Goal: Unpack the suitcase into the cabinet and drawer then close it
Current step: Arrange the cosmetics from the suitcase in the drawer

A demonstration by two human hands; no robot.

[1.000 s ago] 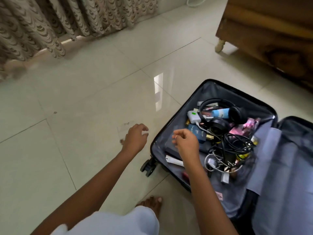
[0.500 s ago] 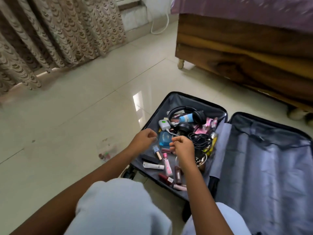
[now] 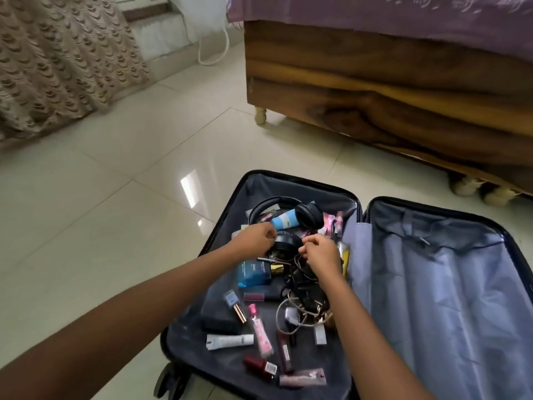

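A black suitcase [image 3: 300, 180] lies open on the floor, its left half full of small things and its right half [image 3: 450, 284] lined with grey fabric. Black headphones [image 3: 310, 216] lie at the far end around a light blue tube [image 3: 284, 222]. My left hand [image 3: 253, 241] has curled fingers at the near earcup [image 3: 285, 243]. My right hand [image 3: 321, 255] pinches at a tangle of black cables [image 3: 302, 284] beside that earcup. A blue box [image 3: 253, 274] and several cosmetic tubes [image 3: 261, 333] lie nearer to me.
A wooden bed frame [image 3: 375, 96] with a purple cover stands behind the suitcase on short legs. Patterned curtains [image 3: 57, 59] hang at the far left, with a white cable [image 3: 213, 53] by the wall. Pale floor tiles [image 3: 115, 197] stretch left of the case.
Both hands have reached further into the suitcase, from its near left edge up to the headphones and cables. The view has moved closer and tilted up toward the bed.
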